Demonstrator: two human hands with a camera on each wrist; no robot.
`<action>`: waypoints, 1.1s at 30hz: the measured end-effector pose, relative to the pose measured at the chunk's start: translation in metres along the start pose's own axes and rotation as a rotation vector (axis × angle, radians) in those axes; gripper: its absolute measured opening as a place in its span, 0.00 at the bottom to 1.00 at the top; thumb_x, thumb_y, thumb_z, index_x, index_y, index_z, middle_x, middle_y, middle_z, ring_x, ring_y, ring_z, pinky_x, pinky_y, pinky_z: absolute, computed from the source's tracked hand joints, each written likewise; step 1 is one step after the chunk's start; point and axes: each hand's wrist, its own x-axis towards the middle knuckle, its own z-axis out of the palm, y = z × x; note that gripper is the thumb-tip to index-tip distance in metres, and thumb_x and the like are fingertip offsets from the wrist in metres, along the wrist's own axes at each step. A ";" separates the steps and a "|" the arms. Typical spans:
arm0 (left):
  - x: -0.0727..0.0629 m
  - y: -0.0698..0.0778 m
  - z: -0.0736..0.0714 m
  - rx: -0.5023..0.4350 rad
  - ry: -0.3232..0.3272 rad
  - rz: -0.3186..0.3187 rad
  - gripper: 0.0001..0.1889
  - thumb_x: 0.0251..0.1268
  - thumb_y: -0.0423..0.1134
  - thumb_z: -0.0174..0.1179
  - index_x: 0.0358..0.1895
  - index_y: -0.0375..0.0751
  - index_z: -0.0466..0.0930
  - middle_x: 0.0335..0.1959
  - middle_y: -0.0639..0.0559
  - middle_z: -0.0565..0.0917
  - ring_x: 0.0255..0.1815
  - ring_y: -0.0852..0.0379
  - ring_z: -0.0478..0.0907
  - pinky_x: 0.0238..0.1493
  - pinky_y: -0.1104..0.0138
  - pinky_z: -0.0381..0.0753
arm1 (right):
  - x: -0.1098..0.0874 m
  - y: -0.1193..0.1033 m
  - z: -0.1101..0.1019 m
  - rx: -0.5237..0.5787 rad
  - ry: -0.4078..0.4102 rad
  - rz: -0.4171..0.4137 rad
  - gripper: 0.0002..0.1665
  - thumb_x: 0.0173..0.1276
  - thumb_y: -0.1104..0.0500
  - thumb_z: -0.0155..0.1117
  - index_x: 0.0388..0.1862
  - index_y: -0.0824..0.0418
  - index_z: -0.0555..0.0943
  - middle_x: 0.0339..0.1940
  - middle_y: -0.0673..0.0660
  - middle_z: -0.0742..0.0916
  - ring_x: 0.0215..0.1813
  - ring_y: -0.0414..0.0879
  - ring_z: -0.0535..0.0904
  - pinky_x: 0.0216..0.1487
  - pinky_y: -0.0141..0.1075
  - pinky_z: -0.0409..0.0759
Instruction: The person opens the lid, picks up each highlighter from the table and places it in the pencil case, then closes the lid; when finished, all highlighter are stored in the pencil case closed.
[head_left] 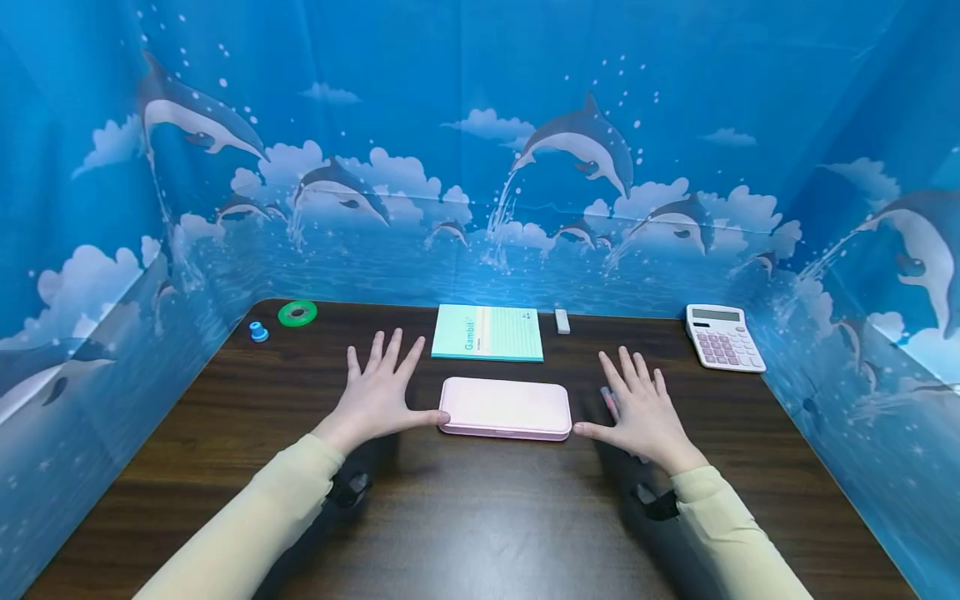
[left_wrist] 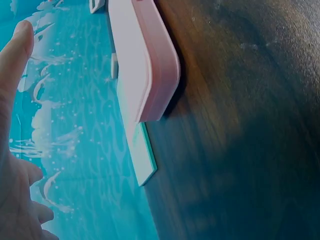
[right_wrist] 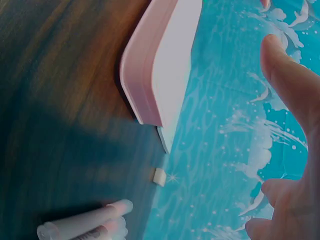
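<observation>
A pale pink pencil case [head_left: 506, 407], lid closed, lies on the dark wooden table between both hands. My left hand [head_left: 378, 396] is held over the table with fingers spread, its thumb overlapping the case's left end in the head view. On the other side, my right hand [head_left: 641, 412] is likewise spread, its thumb tip close to the case's right end. Neither hand holds anything. Partly hidden beneath the right hand are capped pens or markers [right_wrist: 82, 222], which show in the right wrist view. Behind the case lies a mint-green notebook [head_left: 487, 332].
A white eraser [head_left: 562, 322] lies right of the notebook. The white calculator [head_left: 724, 337] is at the back right. Toward the back left are a green tape roll [head_left: 297, 313] and a small blue object [head_left: 258, 332]. Dolphin-print curtains [head_left: 480, 150] surround the table [head_left: 480, 533].
</observation>
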 end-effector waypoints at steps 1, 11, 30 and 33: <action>0.001 0.001 0.001 -0.004 -0.001 0.000 0.64 0.37 0.81 0.55 0.77 0.49 0.43 0.77 0.37 0.41 0.75 0.33 0.31 0.63 0.32 0.28 | 0.000 0.000 0.001 0.005 -0.004 0.000 0.70 0.45 0.22 0.63 0.78 0.57 0.48 0.77 0.67 0.50 0.76 0.66 0.41 0.69 0.64 0.39; 0.005 -0.001 0.017 0.006 -0.008 0.026 0.65 0.34 0.83 0.54 0.77 0.48 0.45 0.77 0.39 0.46 0.76 0.36 0.38 0.64 0.31 0.32 | 0.004 -0.007 0.015 0.102 -0.042 -0.008 0.69 0.46 0.24 0.64 0.77 0.58 0.49 0.76 0.68 0.53 0.75 0.65 0.47 0.70 0.60 0.49; 0.029 -0.002 0.052 -0.301 -0.159 0.121 0.62 0.41 0.70 0.67 0.75 0.38 0.48 0.76 0.42 0.52 0.74 0.44 0.52 0.69 0.51 0.57 | 0.021 -0.022 0.042 0.158 -0.082 -0.084 0.66 0.49 0.28 0.66 0.74 0.67 0.55 0.75 0.65 0.60 0.76 0.59 0.52 0.71 0.53 0.52; 0.032 -0.004 0.057 -0.323 -0.195 0.120 0.62 0.40 0.70 0.67 0.75 0.40 0.48 0.76 0.43 0.53 0.74 0.44 0.55 0.68 0.51 0.60 | 0.024 -0.027 0.044 0.165 -0.091 -0.099 0.64 0.50 0.28 0.66 0.74 0.65 0.57 0.75 0.63 0.60 0.76 0.58 0.52 0.72 0.53 0.52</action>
